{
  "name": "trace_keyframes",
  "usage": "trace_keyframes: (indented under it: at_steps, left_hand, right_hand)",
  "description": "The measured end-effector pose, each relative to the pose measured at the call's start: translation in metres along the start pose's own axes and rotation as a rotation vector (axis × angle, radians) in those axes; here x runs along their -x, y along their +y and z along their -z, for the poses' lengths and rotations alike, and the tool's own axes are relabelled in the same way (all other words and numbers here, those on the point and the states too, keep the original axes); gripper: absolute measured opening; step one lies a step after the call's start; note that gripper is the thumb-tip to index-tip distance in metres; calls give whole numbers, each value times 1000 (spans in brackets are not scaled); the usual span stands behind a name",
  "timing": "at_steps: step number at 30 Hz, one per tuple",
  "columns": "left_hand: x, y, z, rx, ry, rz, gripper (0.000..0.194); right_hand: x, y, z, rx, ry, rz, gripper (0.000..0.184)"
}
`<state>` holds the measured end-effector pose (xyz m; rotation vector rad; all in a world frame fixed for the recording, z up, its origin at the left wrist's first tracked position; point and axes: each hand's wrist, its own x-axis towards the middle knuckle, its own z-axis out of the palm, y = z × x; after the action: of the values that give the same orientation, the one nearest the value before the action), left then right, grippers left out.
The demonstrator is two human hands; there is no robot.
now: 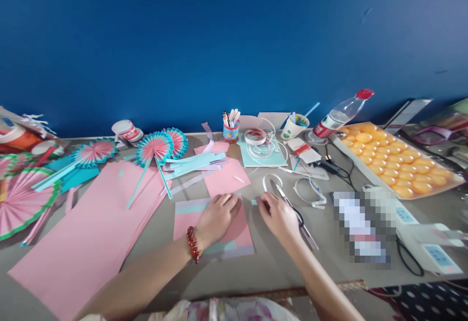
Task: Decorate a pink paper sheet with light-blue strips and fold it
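My left hand [218, 216] lies flat, palm down, on a pink sheet [239, 233] with light blue and lilac strips along its top and bottom edges. Its fingers are stretched forward to the sheet's far edge, and a red bead bracelet circles the wrist. To the right of the sheet, my right hand [278, 216] rests on the table with its fingers curled in; what they hold, if anything, is hidden. A small light blue paper piece [254, 202] lies beside its fingertips. Scissors [281, 191] with dark handles lie partly behind that hand.
Large pink sheets [84, 223] and folded paper fans [155, 148] fill the left. Behind the hands are blue paper strips [197, 162], a pen holder [231, 131] and coiled white tape [256, 138]. Rightward are a bottle [338, 118], an orange bubble-patterned tray [397, 160] and a power strip [435, 255].
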<state>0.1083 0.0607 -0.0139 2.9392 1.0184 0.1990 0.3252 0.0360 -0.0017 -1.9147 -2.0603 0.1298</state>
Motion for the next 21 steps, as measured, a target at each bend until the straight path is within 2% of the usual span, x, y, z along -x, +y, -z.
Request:
trace_keyframes:
  at_steps: [4, 8, 12, 14, 16, 17, 21]
  left_hand:
    - [1, 0, -1, 12, 10, 12, 48]
    - [-1, 2, 1, 25, 23, 16, 47]
    - [0, -3, 12, 228, 106, 11, 36]
    - [3, -3, 22, 443, 169, 49, 30]
    - [8, -1, 34, 745, 172, 146, 28]
    - [10, 2, 39, 929, 124, 214, 29]
    - [15, 15, 49, 1680, -197, 469, 45]
  right_hand:
    - [19, 10, 10, -218, 80, -8, 27]
    - [30, 4, 14, -368, 83, -40, 24]
    - [36, -4, 10, -501, 81, -66, 22]
    - [38, -6, 9, -577, 74, -72, 20]
    - [42, -9, 9, -634, 66, -64, 20]
    - [43, -11, 10, -651, 63, -53, 19]
    - [45, -24, 18, -685, 82, 63, 20]
